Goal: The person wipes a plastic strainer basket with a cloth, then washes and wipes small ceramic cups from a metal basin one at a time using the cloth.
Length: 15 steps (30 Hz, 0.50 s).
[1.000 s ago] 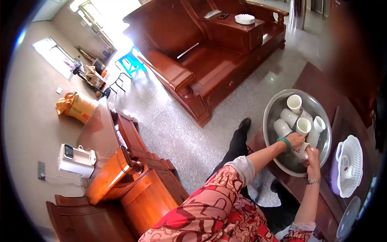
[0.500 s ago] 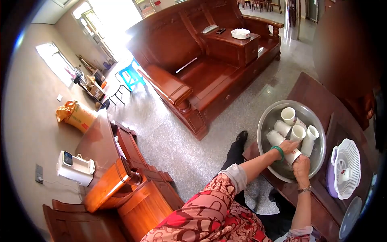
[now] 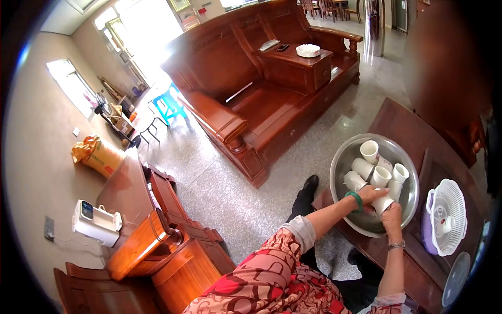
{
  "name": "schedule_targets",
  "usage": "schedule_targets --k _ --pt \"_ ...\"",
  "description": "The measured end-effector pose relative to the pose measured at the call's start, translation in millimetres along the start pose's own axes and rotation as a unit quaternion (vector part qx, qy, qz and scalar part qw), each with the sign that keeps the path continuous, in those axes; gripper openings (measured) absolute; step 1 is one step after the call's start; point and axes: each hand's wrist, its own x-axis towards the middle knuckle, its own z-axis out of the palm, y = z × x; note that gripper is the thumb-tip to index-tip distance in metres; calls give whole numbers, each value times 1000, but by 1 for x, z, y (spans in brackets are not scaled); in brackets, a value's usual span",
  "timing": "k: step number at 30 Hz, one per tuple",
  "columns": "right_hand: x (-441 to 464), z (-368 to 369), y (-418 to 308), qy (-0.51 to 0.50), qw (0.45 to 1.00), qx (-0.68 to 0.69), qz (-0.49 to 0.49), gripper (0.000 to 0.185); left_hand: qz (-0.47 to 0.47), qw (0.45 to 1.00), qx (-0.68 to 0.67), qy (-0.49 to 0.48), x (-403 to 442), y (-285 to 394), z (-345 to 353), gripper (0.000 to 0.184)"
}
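A wide metal basin (image 3: 337, 172) holds several white cups, some standing upright and some lying on their sides. One white cup (image 3: 383, 205) is tilted low over the near part of the basin, between my two hands. My left hand (image 3: 370, 195), with a green bangle at the wrist, is closed about the cup's upper left side. From the right, my right hand (image 3: 391, 217) grips the same cup near its other end; its fingertips are partly hidden. Another cup (image 3: 381, 177) stands just beyond my left fingers, close to a cup (image 3: 400, 172) at the right.
The basin rests on a dark wooden table (image 3: 400, 123). To its right are a white slotted basket (image 3: 451, 220) in a purple basin (image 3: 430, 230) and a round lid (image 3: 456, 280). A wooden sofa (image 3: 293, 125) stands beyond; a wooden cabinet (image 3: 125, 180) is at the left.
The held cup has turned and tilted slightly between my hands, and my left hand has shifted a little over it. The whole view has moved slightly.
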Motion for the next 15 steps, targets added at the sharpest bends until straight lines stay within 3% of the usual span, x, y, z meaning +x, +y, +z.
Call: schedule_targets --k 2,4,6,7,8,10,11,12,14,15 --pt "9 1 22 44 954 -246 -165 14 -45 997 55 16 3 0 -3 65" --pt "5 3 10 37 961 -233 -147 10 -69 990 106 69 -7 9 2 73" --pt "0 -2 -6 1 999 28 32 10 -76 994 62 44 4 -1 -1 69" --pt "-5 -3 -17 -9 985 152 82 10 60 998 21 -29 32 -26 -11 64" --pt "-7 -8 -21 -8 985 151 82 10 202 969 125 -68 25 -21 -11 60" --pt "-8 -14 -26 -29 960 231 154 10 499 811 302 -47 6 -4 -9 53" --pt "-6 -17 -22 -47 959 243 139 9 316 943 80 -61 -3 4 0 51" --pt "-6 -14 -19 -48 958 244 140 9 102 981 -151 -69 -9 9 5 49" --pt "-3 -4 -9 -1 999 6 37 8 47 994 -81 -47 -8 11 2 51" --pt "-1 -1 -1 -1 999 6 37 8 -5 1000 -10 -24 -7 10 1 54"
